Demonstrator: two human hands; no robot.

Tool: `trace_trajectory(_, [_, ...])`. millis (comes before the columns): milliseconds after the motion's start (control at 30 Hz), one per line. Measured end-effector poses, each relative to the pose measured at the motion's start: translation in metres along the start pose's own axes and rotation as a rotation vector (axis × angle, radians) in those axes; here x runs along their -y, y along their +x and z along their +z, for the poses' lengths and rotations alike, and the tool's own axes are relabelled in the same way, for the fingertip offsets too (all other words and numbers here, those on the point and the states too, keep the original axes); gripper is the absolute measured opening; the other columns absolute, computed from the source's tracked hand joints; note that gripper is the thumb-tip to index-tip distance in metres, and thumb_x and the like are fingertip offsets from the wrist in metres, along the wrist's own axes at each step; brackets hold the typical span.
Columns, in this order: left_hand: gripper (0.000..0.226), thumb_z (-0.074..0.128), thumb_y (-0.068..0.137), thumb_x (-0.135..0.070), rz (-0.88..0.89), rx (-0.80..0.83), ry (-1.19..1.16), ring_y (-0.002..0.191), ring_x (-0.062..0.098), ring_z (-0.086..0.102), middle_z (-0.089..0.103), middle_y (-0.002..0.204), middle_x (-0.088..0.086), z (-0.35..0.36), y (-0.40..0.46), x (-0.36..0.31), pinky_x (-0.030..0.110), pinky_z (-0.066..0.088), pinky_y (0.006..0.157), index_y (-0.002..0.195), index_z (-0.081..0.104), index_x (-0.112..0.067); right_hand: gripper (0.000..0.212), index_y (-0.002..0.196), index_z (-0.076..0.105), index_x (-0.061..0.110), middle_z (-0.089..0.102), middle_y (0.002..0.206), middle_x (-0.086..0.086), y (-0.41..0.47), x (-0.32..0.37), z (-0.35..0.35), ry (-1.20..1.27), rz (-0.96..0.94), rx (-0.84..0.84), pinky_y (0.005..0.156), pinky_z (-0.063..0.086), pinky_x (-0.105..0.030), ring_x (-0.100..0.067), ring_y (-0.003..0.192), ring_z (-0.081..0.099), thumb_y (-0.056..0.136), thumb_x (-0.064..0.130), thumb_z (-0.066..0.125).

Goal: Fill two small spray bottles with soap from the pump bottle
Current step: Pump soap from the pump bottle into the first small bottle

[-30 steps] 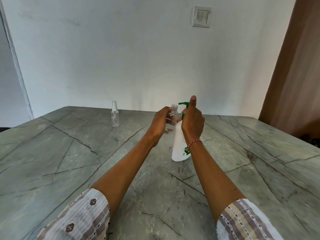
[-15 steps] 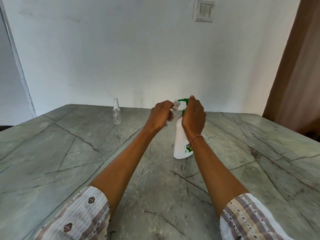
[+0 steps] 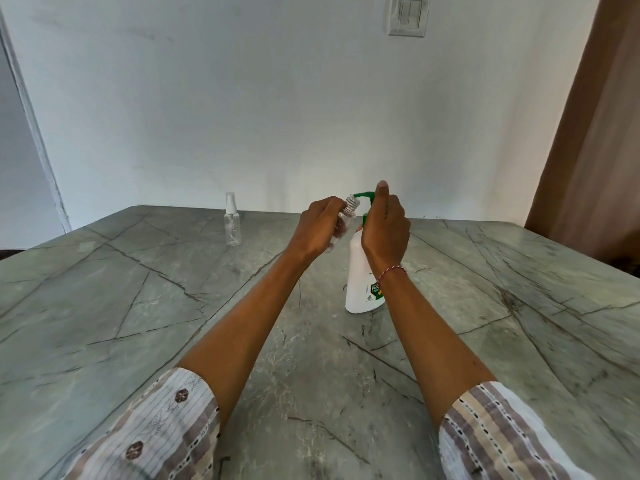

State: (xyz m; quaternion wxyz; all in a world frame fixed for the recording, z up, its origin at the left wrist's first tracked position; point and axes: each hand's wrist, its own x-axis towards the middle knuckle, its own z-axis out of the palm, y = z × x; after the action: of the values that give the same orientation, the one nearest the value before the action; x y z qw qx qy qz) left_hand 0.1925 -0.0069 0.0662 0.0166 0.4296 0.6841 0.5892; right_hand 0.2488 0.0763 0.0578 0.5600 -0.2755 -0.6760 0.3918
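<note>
A white pump bottle (image 3: 358, 271) with a green pump head (image 3: 363, 194) stands upright on the marble table (image 3: 138, 306). My right hand (image 3: 386, 230) is curled round the pump's neck, and one digit sticks up just above the head. My left hand (image 3: 320, 226) grips a small clear uncapped bottle (image 3: 348, 216). It is tilted, with its threaded mouth right under the green spout. A second small spray bottle (image 3: 232, 220), clear with its sprayer cap on, stands upright at the back left, apart from both hands.
The table runs back to a white wall with a switch plate (image 3: 407, 13). A brown panel (image 3: 588, 133) rises at the right, beyond the table's edge. No loose sprayer cap shows anywhere on the table.
My left hand has tilted the open bottle and brought its mouth up under the spout. My right hand's upper digit pressed down on the pump head, then lifted again.
</note>
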Motion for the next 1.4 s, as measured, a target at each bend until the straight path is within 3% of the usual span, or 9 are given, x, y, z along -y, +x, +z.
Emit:
trace_trajectory(233, [0.028,0.028,0.098,-0.03,-0.014,-0.017,-0.005,0.075,0.016,0.054,0.058,0.087,0.005,-0.0002,-0.0003,-0.0033,0.025,0.047,0.065,0.091,0.053,-0.019,0.024,0.083,0.043,0.013,0.041,0.066,0.011,0.0004,-0.0021,0.0013,-0.106,-0.058,0.018,0.056,0.03,-0.007,-0.004,0.059,0.042,0.1,0.025,0.03])
trace_trajectory(433, [0.031,0.027,0.098,-0.026,-0.013,0.001,0.028,0.081,0.021,0.053,0.057,0.087,0.009,0.0001,-0.0013,-0.0018,0.034,0.045,0.075,0.089,0.054,-0.014,0.023,0.077,0.042,0.009,0.037,0.062,0.006,0.0004,-0.0004,0.0007,-0.037,-0.065,-0.028,0.047,0.028,-0.014,-0.017,0.063,0.039,0.097,0.011,0.031])
trace_trajectory(567, [0.031,0.027,0.098,-0.029,-0.054,-0.011,-0.031,0.082,0.019,0.054,0.058,0.09,0.007,0.0003,-0.0021,-0.0009,0.034,0.047,0.076,0.082,0.053,-0.023,0.03,0.076,0.044,0.01,0.039,0.062,0.01,-0.0022,0.0005,0.0029,-0.063,-0.03,-0.023,0.053,0.028,-0.014,-0.013,0.063,0.042,0.099,0.026,0.032])
trace_trajectory(700, [0.032,0.027,0.098,-0.03,-0.054,-0.01,-0.044,0.078,0.013,0.055,0.059,0.084,0.0,0.0005,-0.0012,-0.0007,0.028,0.046,0.073,0.08,0.053,-0.028,0.047,0.076,0.049,0.007,0.049,0.062,0.004,-0.0045,0.0039,0.0039,-0.014,-0.008,-0.039,0.062,0.039,-0.032,-0.02,0.069,0.053,0.098,0.043,0.029])
trace_trajectory(833, [0.033,0.028,0.098,-0.031,-0.044,-0.018,-0.05,0.075,0.01,0.055,0.057,0.079,-0.007,0.0015,-0.0004,-0.0006,0.025,0.046,0.069,0.074,0.051,-0.032,0.04,0.074,0.046,0.009,0.047,0.062,0.006,-0.0038,0.0041,0.0041,0.014,-0.009,-0.047,0.063,0.036,-0.03,-0.021,0.072,0.053,0.099,0.037,0.031])
trace_trajectory(1100, [0.033,0.027,0.099,-0.029,-0.052,-0.022,-0.038,0.071,0.009,0.052,0.057,0.077,-0.005,0.0006,-0.001,-0.0009,0.024,0.044,0.069,0.077,0.052,-0.029,0.022,0.081,0.043,0.009,0.036,0.062,0.009,-0.0004,-0.0007,0.0,-0.117,-0.084,-0.019,0.052,0.031,-0.003,-0.008,0.056,0.035,0.098,0.015,0.031])
trace_trajectory(1200, [0.03,0.027,0.099,-0.027,-0.052,-0.007,-0.03,0.076,0.014,0.052,0.057,0.084,0.003,0.0006,-0.0027,-0.0017,0.027,0.043,0.072,0.087,0.054,-0.021,0.021,0.083,0.044,0.01,0.039,0.066,0.005,0.0008,0.0,-0.0015,-0.13,-0.073,0.003,0.052,0.03,-0.009,-0.014,0.066,0.037,0.097,0.017,0.03])
trace_trajectory(1300, [0.029,0.026,0.099,-0.026,-0.058,0.006,-0.027,0.085,0.019,0.052,0.058,0.096,0.008,0.0007,-0.004,-0.0025,0.033,0.044,0.08,0.094,0.053,-0.017,0.023,0.081,0.043,0.01,0.035,0.062,0.011,-0.0012,0.0002,-0.0003,-0.158,-0.065,0.004,0.051,0.031,-0.007,-0.008,0.059,0.033,0.098,0.021,0.031])
trace_trajectory(1400, [0.029,0.025,0.099,-0.028,-0.064,0.002,-0.031,0.089,0.019,0.053,0.057,0.1,0.008,0.0002,-0.0043,-0.0031,0.03,0.041,0.08,0.097,0.052,-0.018,0.035,0.078,0.045,0.009,0.042,0.062,0.009,-0.0036,0.0042,0.0025,-0.043,-0.001,-0.026,0.05,0.025,-0.017,-0.006,0.058,0.039,0.099,0.033,0.032])
